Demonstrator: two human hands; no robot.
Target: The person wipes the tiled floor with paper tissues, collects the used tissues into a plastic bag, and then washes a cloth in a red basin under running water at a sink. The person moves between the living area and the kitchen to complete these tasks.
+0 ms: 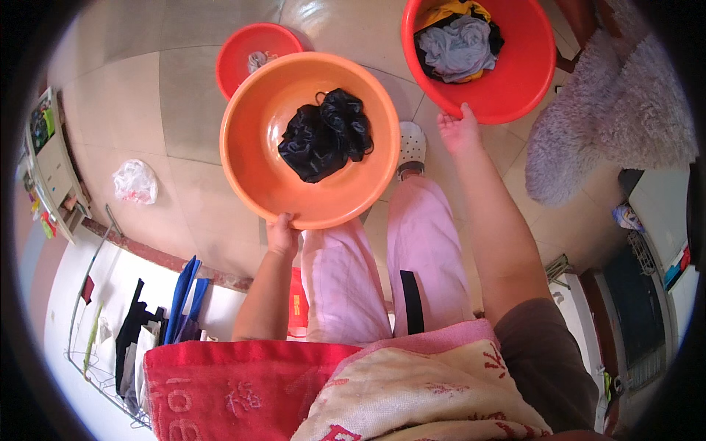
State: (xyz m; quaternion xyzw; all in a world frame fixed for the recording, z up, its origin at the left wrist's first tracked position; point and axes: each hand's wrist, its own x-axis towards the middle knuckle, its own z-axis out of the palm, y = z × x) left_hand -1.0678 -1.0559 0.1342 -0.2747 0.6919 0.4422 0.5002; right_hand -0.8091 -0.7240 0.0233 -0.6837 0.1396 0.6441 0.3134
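Note:
My left hand (283, 236) grips the near rim of an orange plastic basin (248, 138), its thumb over the edge. Bunched black clothing (325, 135) lies in that basin. At the upper right, my right hand (460, 129) is at the near rim of a large red plastic basin (524, 66), thumb against the edge and fingers partly hidden. This basin holds a crumpled grey cloth (459, 48) on top of black and yellow cloth (455, 10). Behind the orange basin, partly covered by it, is a smaller red basin (234, 60) with a small greyish cloth (258, 60).
A white plastic bag (135, 182) lies on the tiled floor at left. A shelf unit (55, 165) stands beyond it. Clothes hang on a metal rack (83, 275) at lower left. A fluffy grey cover (595, 121) is at right. Towels (248, 386) lie across my front.

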